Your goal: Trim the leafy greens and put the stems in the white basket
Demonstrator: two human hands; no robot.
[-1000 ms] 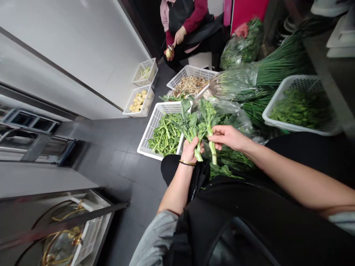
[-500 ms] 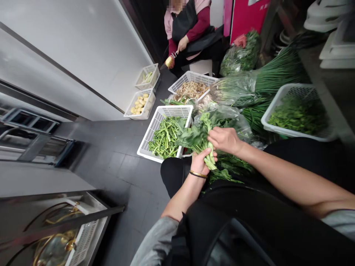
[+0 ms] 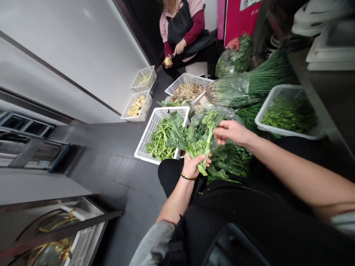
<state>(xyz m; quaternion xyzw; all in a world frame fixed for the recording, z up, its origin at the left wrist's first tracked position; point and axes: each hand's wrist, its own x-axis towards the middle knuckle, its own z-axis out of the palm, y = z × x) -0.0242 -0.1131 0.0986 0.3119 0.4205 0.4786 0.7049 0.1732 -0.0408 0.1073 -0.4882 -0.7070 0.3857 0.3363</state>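
Note:
My left hand (image 3: 194, 164), with a bangle and a dark band at the wrist, is wrapped round the lower ends of a bunch of leafy broccolini stalks (image 3: 206, 146). Their leaves and green florets point up and away from me. Just right of the tallest stalk, my right hand (image 3: 230, 132) has its fingers loosely bent and apart, and no object shows clearly between them. Below the hands, loose green leaves (image 3: 229, 162) lie in front of my lap. Beyond the bunch to the left, a white basket (image 3: 146, 138) contains trimmed green stalks, partly covered by the leaves.
A co-worker (image 3: 180, 33) sits opposite, peeling a potato (image 3: 168, 61). Between us stands a basket of peelings (image 3: 188, 90). Peeled potatoes fill a smaller basket (image 3: 137, 107). Bagged long greens (image 3: 230, 90) and another basket of greens (image 3: 288, 116) are on the right.
My right hand has moved a little right, off the stalk it was gripping, and its fingers have loosened. The bunch in my left hand has tilted slightly. The co-worker's peeler has moved over the potato.

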